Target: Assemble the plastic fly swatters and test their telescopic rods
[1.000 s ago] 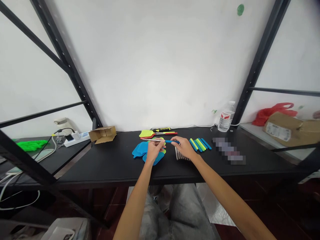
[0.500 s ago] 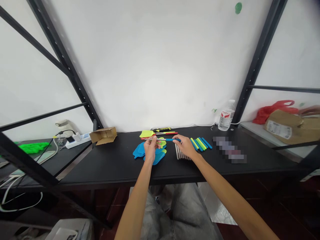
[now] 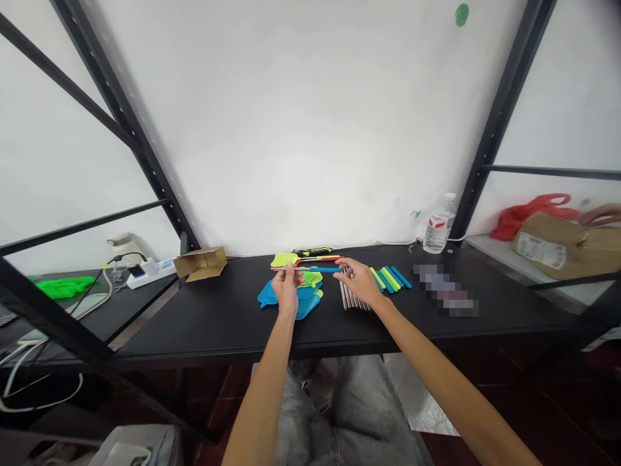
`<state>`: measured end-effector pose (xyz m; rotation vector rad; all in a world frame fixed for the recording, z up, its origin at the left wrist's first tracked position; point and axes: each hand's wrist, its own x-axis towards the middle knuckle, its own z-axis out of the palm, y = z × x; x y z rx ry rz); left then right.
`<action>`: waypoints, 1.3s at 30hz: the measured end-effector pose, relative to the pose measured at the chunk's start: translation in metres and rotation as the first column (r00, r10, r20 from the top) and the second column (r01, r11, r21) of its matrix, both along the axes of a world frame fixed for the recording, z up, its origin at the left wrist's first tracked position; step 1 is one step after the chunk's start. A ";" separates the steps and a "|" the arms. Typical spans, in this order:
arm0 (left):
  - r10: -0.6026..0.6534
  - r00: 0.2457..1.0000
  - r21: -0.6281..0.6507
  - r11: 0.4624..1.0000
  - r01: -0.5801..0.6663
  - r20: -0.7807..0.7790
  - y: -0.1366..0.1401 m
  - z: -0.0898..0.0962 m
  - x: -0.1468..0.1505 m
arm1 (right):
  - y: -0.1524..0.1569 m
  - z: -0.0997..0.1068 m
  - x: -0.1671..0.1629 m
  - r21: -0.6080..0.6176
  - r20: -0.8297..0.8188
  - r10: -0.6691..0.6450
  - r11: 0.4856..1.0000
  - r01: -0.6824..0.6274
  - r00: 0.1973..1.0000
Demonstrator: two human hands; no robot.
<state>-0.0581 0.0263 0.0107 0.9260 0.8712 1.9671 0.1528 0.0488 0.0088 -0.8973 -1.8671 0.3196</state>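
Observation:
My left hand [image 3: 286, 288] pinches a thin metal rod with a blue grip [image 3: 324, 269] on its right end, held level above the table. Around the tip of that grip, the thumb and fingers of my right hand [image 3: 358, 282] are apart. Under my left hand lie blue leaf-shaped mesh fly swatter heads [image 3: 306, 307] and yellow-green heads [image 3: 313, 278]. A bundle of metal rods [image 3: 350, 300] rests below my right hand. Loose blue and yellow grips [image 3: 391, 279] lie to its right. Behind my hands is a yellow fly swatter [image 3: 284, 259] with a red-ended handle.
A black and yellow tool [image 3: 313, 251] lies by the wall. An open cardboard box [image 3: 200, 264] stands at the left, a water bottle [image 3: 439, 224] at the back right. A blurred-out item [image 3: 446, 291] lies at the right. Black shelf posts [image 3: 504, 116] flank the table [image 3: 204, 330].
My left hand has shifted slightly left with the rod, and the blue grip has slid partly out from my right hand's fingers. My right hand has stayed nearly in place.

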 end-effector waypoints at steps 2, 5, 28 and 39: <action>0.015 1.000 -0.009 1.000 -0.015 0.015 0.000 0.000 0.000 | 0.003 -0.003 0.000 0.019 0.006 0.002 1.000 -0.002 1.000; -0.006 1.000 -0.005 1.000 0.006 0.000 0.001 -0.001 0.000 | 0.005 -0.005 0.001 0.047 0.019 -0.010 0.999 0.009 1.000; -0.140 0.962 0.026 0.988 0.150 -0.234 0.001 -0.006 0.008 | 0.000 -0.005 0.000 0.036 0.166 0.012 0.999 -0.018 0.986; 0.030 0.209 -0.058 0.913 -0.405 -0.977 -0.014 0.016 -0.035 | 0.002 -0.011 -0.003 0.095 0.272 -0.084 0.994 0.060 0.959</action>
